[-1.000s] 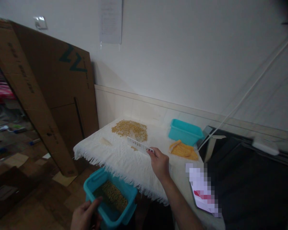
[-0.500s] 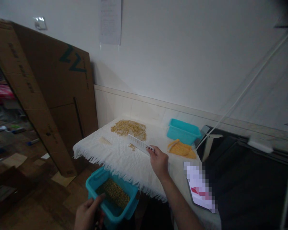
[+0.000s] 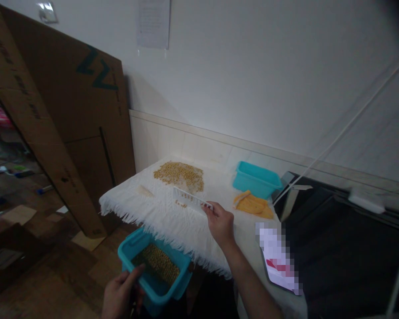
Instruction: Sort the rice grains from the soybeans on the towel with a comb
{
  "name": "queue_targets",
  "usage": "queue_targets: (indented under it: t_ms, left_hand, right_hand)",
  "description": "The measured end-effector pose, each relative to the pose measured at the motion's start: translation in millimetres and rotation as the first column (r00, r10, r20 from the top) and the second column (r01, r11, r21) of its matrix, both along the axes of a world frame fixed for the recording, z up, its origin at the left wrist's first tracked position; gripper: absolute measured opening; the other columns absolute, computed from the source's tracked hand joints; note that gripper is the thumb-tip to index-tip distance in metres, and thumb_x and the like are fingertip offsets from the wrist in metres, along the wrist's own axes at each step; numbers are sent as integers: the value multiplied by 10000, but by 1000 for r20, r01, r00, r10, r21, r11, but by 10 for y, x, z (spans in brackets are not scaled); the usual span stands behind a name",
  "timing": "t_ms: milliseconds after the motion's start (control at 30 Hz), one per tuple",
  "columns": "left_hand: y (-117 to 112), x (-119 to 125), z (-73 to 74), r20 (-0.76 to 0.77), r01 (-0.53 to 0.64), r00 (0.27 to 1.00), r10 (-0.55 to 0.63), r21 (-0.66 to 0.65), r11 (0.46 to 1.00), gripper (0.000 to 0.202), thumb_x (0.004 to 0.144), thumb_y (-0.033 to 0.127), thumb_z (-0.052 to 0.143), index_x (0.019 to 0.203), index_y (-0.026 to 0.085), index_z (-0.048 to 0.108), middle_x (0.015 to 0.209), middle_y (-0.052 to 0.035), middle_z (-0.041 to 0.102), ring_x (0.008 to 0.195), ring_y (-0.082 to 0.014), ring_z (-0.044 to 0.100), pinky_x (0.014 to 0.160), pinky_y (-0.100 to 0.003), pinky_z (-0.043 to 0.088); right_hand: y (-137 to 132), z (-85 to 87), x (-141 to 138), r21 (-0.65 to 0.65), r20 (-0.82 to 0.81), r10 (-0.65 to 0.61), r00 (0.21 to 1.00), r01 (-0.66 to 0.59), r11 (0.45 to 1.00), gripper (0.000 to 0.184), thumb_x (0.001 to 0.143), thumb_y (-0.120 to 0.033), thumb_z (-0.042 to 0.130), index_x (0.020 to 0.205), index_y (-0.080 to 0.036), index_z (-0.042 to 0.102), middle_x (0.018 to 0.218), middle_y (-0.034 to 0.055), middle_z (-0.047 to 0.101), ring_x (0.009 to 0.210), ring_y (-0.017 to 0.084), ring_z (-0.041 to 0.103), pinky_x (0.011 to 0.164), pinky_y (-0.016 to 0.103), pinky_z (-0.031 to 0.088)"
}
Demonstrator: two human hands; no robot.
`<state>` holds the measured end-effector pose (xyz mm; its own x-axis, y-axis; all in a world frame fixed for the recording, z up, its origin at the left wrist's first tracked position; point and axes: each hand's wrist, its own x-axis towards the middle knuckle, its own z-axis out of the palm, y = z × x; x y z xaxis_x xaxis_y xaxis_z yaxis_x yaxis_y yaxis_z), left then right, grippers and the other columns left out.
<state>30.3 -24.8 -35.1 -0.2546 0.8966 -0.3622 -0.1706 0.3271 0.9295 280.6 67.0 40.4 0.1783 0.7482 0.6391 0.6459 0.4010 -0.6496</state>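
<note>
My right hand (image 3: pixel 221 225) is closed round one end of a thin white slotted plastic strip (image 3: pixel 190 199), held edge-down over the white fringed cloth (image 3: pixel 159 212). A few loose yellow beans (image 3: pixel 180 204) lie just in front of the strip. Beyond it spreads a pile of yellow beans (image 3: pixel 176 172), probably soybeans. My left hand (image 3: pixel 121 288) grips the near-left rim of a teal plastic bin (image 3: pixel 124 254), thumb over the edge. Beans (image 3: pixel 161 261) cover much of the bin's bottom. It sits below the table's front edge, under the fringe.
A second teal bin (image 3: pixel 257 180) stands at the back right, with an orange cloth (image 3: pixel 252 204) before it. A phone (image 3: pixel 277 261) lies at the right. On the left rises a tall cardboard box (image 3: pixel 86 115); a white cable (image 3: pixel 335 139) slants across the right.
The strip has shifted slightly left and towards me, with the few loose beans beside it. The view has tilted a little. My left hand stays on the bin.
</note>
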Motion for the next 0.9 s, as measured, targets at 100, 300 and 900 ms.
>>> queue_targets:
  t_ms: [100,300,900]
  left_hand:
    - [11,-11,-1,-17,14,1000,-14,-4,1000,422,577,517,692,362,206,504,258,15,474,242,-123,401,299,-238,296]
    - [25,-11,45,-21,20,1000,-20,15,1000,424,608,518,669,370,202,515,260,10,480,240,-120,394,303,-240,296]
    - [40,-51,61,-21,9,1000,-8,51,999,391,641,452,662,390,197,506,266,19,477,249,-109,398,304,-226,297]
  right_hand:
    - [-4,2,-8,-10,-29,12,999,-13,1000,189,844,-318,552,896,-185,675,729,20,719,626,150,673,563,201,501]
    - [7,-25,4,-12,-51,-2,999,1,1000,194,841,-324,555,895,-182,676,736,30,722,630,161,674,559,209,505]
    - [-67,32,-66,-21,-56,73,996,-74,997,183,829,-329,575,865,-185,682,744,18,716,641,147,671,605,204,511]
